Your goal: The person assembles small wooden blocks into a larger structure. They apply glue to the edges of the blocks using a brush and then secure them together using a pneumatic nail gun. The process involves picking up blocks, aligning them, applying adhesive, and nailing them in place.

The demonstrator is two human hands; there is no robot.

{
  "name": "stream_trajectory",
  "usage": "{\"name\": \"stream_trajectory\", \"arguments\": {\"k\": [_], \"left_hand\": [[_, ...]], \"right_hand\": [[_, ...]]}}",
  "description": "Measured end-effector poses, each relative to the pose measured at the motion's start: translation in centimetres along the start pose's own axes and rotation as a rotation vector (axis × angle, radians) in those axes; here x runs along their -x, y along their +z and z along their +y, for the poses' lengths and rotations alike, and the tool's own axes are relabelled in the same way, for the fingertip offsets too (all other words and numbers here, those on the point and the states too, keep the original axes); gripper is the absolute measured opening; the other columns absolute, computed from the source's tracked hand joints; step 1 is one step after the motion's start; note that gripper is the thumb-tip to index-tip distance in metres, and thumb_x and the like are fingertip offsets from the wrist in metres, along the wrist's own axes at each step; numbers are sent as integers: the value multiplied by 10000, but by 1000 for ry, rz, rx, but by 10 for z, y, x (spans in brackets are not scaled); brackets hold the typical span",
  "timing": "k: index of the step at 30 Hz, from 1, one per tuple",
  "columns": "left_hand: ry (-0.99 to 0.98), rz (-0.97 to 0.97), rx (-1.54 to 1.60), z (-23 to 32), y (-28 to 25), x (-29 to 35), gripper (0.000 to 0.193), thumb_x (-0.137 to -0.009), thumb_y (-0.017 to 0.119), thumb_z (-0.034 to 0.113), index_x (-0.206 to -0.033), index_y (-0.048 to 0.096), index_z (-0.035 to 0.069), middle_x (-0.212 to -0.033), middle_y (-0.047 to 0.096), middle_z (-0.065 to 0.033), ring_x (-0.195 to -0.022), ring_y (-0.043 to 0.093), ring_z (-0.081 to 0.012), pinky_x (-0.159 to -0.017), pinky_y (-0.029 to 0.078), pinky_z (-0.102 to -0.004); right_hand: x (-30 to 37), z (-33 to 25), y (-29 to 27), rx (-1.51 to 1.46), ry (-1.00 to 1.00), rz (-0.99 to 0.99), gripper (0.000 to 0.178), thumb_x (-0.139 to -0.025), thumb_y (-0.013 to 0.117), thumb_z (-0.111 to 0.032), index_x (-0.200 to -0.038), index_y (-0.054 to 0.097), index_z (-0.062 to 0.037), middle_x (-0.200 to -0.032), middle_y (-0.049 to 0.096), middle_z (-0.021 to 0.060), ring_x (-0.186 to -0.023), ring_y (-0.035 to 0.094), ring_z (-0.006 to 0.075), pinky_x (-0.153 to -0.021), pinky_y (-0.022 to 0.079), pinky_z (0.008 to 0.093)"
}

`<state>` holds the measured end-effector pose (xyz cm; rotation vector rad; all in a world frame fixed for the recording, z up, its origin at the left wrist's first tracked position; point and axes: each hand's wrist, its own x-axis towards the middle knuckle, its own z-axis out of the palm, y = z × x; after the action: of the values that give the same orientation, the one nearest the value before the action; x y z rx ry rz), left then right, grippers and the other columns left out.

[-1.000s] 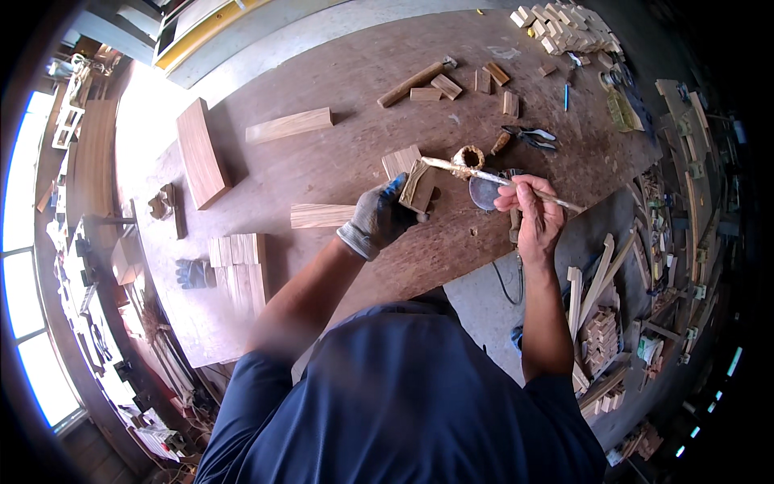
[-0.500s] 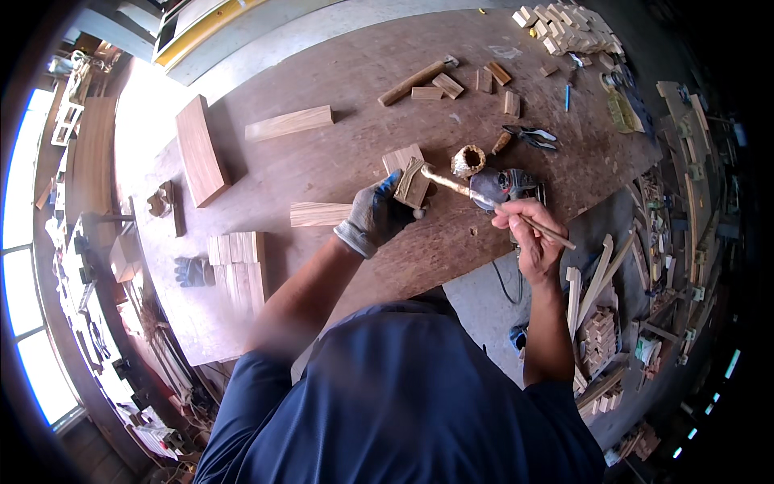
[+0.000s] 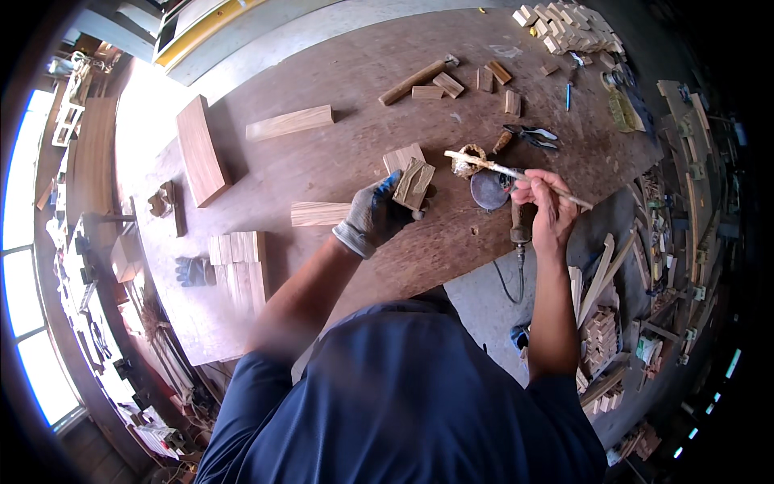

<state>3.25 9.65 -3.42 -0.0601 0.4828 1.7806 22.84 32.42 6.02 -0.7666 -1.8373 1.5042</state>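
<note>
While the brown wooden counter (image 3: 322,161) is being viewed from above, a small flat rectangular block of pale wood with a carved face (image 3: 414,184) is being held tilted just above the counter's near edge by the left hand in a grey knitted glove (image 3: 376,216), whose grip is closed on the block's lower end. A long thin pale stick-like brush (image 3: 516,173) is being pinched between the fingers of the bare right hand (image 3: 550,208), its coated tip resting at a small round container (image 3: 466,161) just beside the block. A dark round disc (image 3: 488,190) is lying between the two hands. A second pale block (image 3: 400,156) is lying just behind the held one. The held block is judged to be light, stiff and not fragile, though a freshly coated face would be slippery; it is best being taken by its bare edges or lower end. Pale wooden planks (image 3: 290,123), a wooden-handled hammer (image 3: 415,80) and black-handled pliers (image 3: 532,135) are lying well apart, farther back.
</note>
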Motion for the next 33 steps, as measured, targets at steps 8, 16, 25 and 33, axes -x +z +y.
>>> {"name": "stream_trajectory", "arguments": {"k": [8,16,25,33], "left_hand": [[-17,34,-2,-1,-10,2,533,-1136,429,408,-1474,545,13,-1292,696,-224,-1038,682,-310,-843,565,-395],[-29,67,-33,-3,-1,6,542,-1133,457,417,-1490,533,17,-1300,697,-202,-1040,685,-285,-829,573,-372],[-13,23,19,-1,-16,5,528,-1127,445,368,-1498,507,-3,-1335,670,-236,-1134,681,-323,-847,575,-415],[-13,11,64,0,-16,2,533,-1129,442,372,-1501,502,-5,-1344,667,-235,-1145,682,-320,-858,579,-418]], "right_hand": [[-59,69,12,253,161,21,168,-1048,661,-176,-1097,711,-23,-824,710,51,-645,647,90,-583,527,247],[-92,161,29,508,-18,-238,183,-1034,618,-173,-1052,695,-7,-766,672,55,-637,666,143,-600,541,314],[-58,71,6,134,323,157,251,-1027,639,-273,-1070,678,-28,-833,722,77,-603,668,126,-476,519,278],[-44,74,-15,-24,311,287,221,-999,678,-230,-1040,722,-17,-815,732,88,-593,678,152,-548,568,288]]}}
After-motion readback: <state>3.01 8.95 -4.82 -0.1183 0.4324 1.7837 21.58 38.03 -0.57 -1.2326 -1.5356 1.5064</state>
